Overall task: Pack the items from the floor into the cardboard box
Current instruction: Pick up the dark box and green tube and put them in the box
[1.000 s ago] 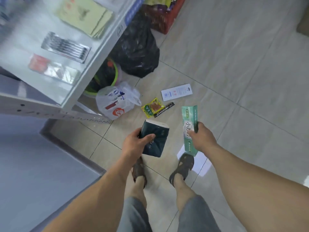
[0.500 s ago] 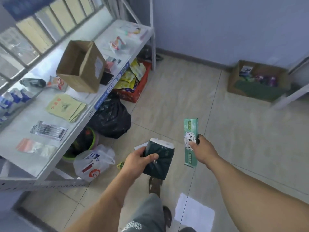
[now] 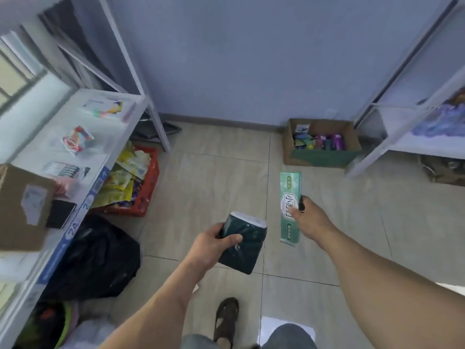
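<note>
My left hand (image 3: 212, 245) is shut on a dark green tissue pack (image 3: 245, 244) held at waist height over the tiles. My right hand (image 3: 310, 219) grips a long light-green packet (image 3: 289, 197) with a white label, held upright; a small dark item shows between its fingers. The open cardboard box (image 3: 323, 157) sits on the floor against the far wall, ahead and to the right, partly filled with colourful items. Both hands are well short of the box.
A white metal shelf (image 3: 75, 157) runs along the left with packets and a brown carton (image 3: 22, 210). Under it sit a red crate (image 3: 148, 195) of snacks and a black bag (image 3: 95, 258). Another shelf frame (image 3: 392, 144) stands right of the box. White paper (image 3: 275, 328) lies by my feet.
The view has swung up from the floor items toward the far wall, and the cardboard box now looks nearer. Both hands still hold the same packs, carried forward.
</note>
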